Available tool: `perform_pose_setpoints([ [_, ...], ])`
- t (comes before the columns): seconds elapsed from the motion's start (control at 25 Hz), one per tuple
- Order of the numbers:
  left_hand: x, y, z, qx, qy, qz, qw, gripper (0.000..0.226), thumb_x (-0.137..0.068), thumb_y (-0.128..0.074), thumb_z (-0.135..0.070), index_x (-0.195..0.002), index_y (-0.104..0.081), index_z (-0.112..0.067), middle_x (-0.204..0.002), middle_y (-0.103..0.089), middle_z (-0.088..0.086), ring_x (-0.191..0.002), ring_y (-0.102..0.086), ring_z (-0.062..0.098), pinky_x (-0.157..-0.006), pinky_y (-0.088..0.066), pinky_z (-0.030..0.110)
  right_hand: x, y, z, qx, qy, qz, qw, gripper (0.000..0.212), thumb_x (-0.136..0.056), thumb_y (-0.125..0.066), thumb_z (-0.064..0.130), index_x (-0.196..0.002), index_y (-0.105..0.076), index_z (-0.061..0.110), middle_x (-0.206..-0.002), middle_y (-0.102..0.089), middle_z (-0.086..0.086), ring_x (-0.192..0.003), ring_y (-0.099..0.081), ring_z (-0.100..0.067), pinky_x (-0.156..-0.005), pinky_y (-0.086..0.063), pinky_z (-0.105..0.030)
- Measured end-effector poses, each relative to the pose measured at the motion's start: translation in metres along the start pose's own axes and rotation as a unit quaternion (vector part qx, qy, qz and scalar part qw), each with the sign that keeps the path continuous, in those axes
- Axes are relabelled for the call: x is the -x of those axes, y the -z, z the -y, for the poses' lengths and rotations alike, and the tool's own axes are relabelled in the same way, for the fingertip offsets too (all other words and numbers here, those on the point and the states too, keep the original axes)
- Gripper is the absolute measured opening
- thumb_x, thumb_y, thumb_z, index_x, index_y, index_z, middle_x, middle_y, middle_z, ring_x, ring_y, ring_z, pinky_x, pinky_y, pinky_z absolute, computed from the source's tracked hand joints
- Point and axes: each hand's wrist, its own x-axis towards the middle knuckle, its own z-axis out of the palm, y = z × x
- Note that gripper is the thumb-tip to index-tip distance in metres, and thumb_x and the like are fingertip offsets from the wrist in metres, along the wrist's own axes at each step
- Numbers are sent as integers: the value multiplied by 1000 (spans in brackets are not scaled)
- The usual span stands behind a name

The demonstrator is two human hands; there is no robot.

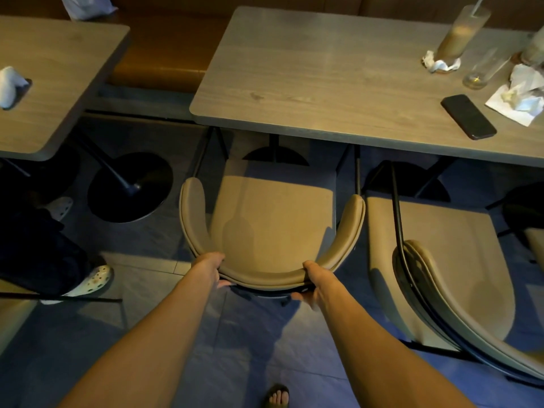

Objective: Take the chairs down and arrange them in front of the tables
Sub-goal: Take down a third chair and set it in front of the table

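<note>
A tan upholstered chair [272, 219] with a curved backrest stands upright on the floor, its seat front tucked under the near edge of a wooden table [323, 78]. My left hand [213, 267] grips the backrest's left rear curve. My right hand [312, 282] grips its right rear curve, fingers wrapped under the rim. A second tan chair [435, 269] stands to the right at the same table, its seat partly under the tabletop. Another wooden table [53, 72] is at the left.
On the right table sit a black phone [468, 116], tall glasses [462, 33] and crumpled napkins [521, 95]. A brown bench [164, 54] runs behind the tables. Another person's leg and white clog [94, 279] stand at the left. My sandalled foot [276, 396] is below.
</note>
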Motion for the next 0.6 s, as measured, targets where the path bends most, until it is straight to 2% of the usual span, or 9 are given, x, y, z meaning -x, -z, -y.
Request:
perform_pose_setpoints([
  [0.08, 4, 2, 1, 11, -3, 11, 1000, 44, -98, -52, -22, -139, -44, -8, -142, -53, 10, -128, -52, 31, -81, -49, 50, 10, 4, -1, -11, -4, 24, 1000, 61, -90, -63, 39, -139, -41, 9, -118, -63, -17, -98, -65, -34, -38, -55, -35],
  [0.16, 14, 4, 4, 53, -9, 14, 998, 49, -95, -58, -29, -138, -46, -10, -140, -54, 6, -129, -51, 30, -81, -50, 49, 24, 15, -6, -13, -2, 50, 999, 65, -89, -60, 51, -137, -45, 10, -109, -61, -15, -90, -61, -30, -53, -55, -38],
  [0.24, 29, 5, 11, 91, -21, 15, 996, 59, -89, -63, -42, -139, -45, -16, -136, -51, -1, -133, -46, 29, -80, -53, 46, 36, 34, -13, 1, 9, 55, 998, 72, -88, -58, 58, -142, -43, 12, -123, -56, -14, -106, -57, -30, -69, -54, -43],
  [0.32, 47, -5, 25, 122, -17, 0, 992, 68, -87, -61, -50, -144, -40, -18, -148, -42, 2, -137, -40, 30, -85, -54, 45, 47, 62, -19, -24, 28, 35, 999, 73, -89, -57, 58, -145, -41, 14, -134, -50, -11, -117, -54, -29, -83, -54, -43],
  [0.4, 72, -26, 46, 116, -3, 11, 993, 68, -89, -56, -52, -146, -37, -18, -152, -38, 7, -134, -43, 34, -87, -53, 44, 59, 96, -25, -68, 39, 25, 997, 63, -92, -56, 51, -141, -45, 13, -128, -53, -9, -108, -56, -26, -80, -54, -40],
  [0.48, 105, -53, 66, 88, 16, 48, 995, 65, -92, -52, -50, -144, -38, -14, -150, -41, 14, -129, -50, 35, -82, -52, 40, 71, 136, -30, -110, 42, 24, 993, 50, -95, -55, 42, -134, -49, 11, -127, -56, -12, -107, -58, -28, -76, -52, -39],
  [0.6, 149, -97, 93, 76, 23, 99, 992, 57, -96, -49, -44, -143, -41, -13, -146, -46, 14, -129, -51, 32, -82, -51, 37, 84, 202, -38, -156, 50, 18, 986, 41, -99, -51, 35, -135, -49, 14, -119, -57, -12, -108, -58, -29, -87, -48, -39],
])
